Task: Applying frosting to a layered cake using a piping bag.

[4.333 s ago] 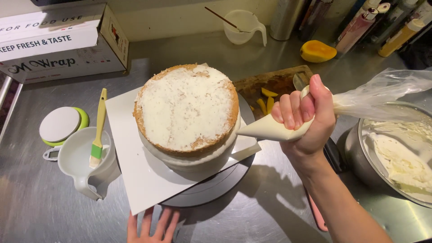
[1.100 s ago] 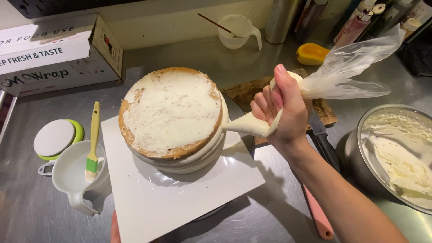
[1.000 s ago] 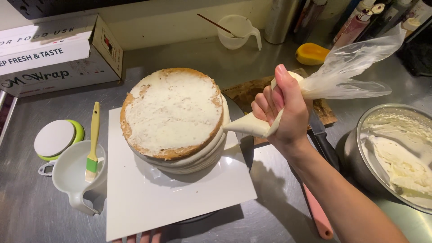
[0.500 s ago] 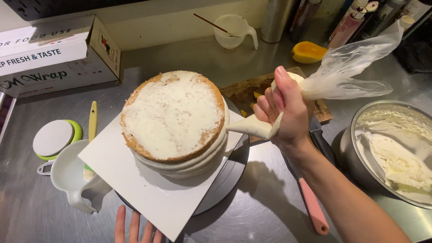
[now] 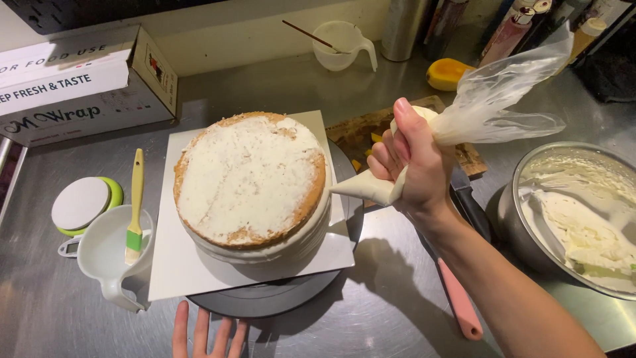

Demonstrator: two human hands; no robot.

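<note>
since half a second earlier we had turned the board (image 5: 182, 278) square, our right hand (image 5: 414, 162) clenched on the soft, squashy piping bag (image 5: 371, 189) at its twist, our left hand (image 5: 209, 331) spread flat by the turntable (image 5: 278, 301) under the fragile cake (image 5: 252, 182).

One cake (image 5: 252, 179) is sitting at centre. Two jugs are standing by: one white jug (image 5: 109, 255) at nine o'clock, one clear jug (image 5: 341, 45) at twelve. One steel bowl (image 5: 523, 219) is lying at three o'clock.

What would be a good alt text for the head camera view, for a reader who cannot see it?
A right hand squeezes a piping bag, its tip at the side of a round cake on a white square board atop a turntable. The left hand fingertips touch the turntable's near edge. A metal bowl of cream stands right.
</note>
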